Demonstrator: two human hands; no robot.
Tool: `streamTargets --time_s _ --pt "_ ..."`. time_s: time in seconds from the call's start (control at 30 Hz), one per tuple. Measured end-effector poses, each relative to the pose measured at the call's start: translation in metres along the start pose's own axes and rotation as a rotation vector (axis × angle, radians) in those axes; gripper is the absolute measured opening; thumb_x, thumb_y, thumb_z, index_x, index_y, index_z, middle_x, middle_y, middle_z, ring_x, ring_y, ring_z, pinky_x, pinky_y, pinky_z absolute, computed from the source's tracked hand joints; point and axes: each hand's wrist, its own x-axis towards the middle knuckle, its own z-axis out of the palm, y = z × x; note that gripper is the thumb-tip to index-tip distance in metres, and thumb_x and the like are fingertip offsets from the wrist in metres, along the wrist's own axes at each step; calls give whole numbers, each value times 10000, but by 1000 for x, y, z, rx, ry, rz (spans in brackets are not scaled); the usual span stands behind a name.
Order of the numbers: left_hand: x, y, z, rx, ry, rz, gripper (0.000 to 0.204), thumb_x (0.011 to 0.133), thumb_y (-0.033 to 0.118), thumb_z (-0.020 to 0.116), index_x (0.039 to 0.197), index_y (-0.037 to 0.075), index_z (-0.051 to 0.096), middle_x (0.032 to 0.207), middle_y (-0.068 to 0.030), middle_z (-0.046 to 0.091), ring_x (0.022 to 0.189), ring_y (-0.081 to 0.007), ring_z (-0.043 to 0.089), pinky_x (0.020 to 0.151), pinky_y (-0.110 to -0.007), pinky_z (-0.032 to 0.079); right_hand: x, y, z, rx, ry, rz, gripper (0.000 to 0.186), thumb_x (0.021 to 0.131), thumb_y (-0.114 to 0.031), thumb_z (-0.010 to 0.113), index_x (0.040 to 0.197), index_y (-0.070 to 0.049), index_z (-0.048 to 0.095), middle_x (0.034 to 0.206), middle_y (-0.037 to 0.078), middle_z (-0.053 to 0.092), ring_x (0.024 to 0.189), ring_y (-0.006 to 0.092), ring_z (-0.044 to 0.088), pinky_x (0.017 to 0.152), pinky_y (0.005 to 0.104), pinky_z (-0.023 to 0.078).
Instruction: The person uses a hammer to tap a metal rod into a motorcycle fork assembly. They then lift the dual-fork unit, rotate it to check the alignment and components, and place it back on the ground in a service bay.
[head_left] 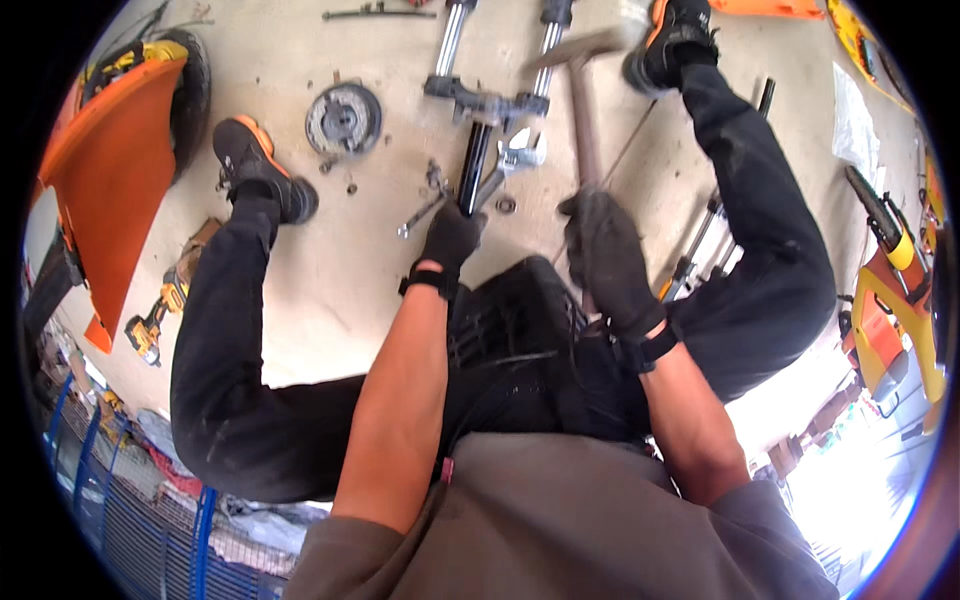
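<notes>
My left hand (pixel 452 238), in a black glove, is wrapped round the lower end of a glossy black tube (pixel 474 165). The tube runs up to a metal fork clamp (pixel 490 104) that joins two silver fork legs (pixel 450 42). In my right hand (pixel 610 255), also gloved, is the handle of a hammer (pixel 584 125). Its head, blurred, hangs near the right fork leg; whether it touches I cannot tell. An adjustable wrench (pixel 518 158) lies just right of the tube, and a smaller wrench (pixel 420 216) lies left of it.
A round hub-like disc (pixel 343 120) lies on the floor at left, with washers and small parts nearby. An orange panel (pixel 125 190) and a yellow power tool (pixel 162 308) are farther left. More metal rods (pixel 705 240) lie by my right leg. A black box-like thing (pixel 510 315) sits between my legs.
</notes>
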Motion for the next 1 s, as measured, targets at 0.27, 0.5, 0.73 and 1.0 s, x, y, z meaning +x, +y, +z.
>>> streamTargets --time_s 0.27,0.5,0.73,1.0 --pt "13 -17 1 50 63 58 292 796 207 668 848 -72 601 624 -167 636 574 -280 664 568 -403 510 10 2 3 -7 -14 -71 273 1000 -292 467 915 -40 532 655 -9 488 533 87 452 475 267 387" --pt "20 -33 1 83 121 123 313 787 202 675 891 -82 594 646 -175 642 569 -279 656 549 -399 498 12 -2 10 67 -103 76 344 1027 -370 446 962 -54 567 661 -48 461 511 28 409 449 211 328" --pt "8 0 0 3 -51 3 349 787 254 694 867 -72 601 648 -185 640 600 -288 669 578 -411 510 18 3 1 -1 -59 88 299 1025 -290 434 922 -31 543 596 -15 463 478 79 426 444 259 357" --pt "10 3 -1 48 4 -9 345 769 245 700 880 -66 600 680 -195 649 629 -307 667 621 -419 513 17 10 8 -6 -40 97 327 1027 -307 434 907 -28 553 593 -12 464 488 78 429 465 255 364"
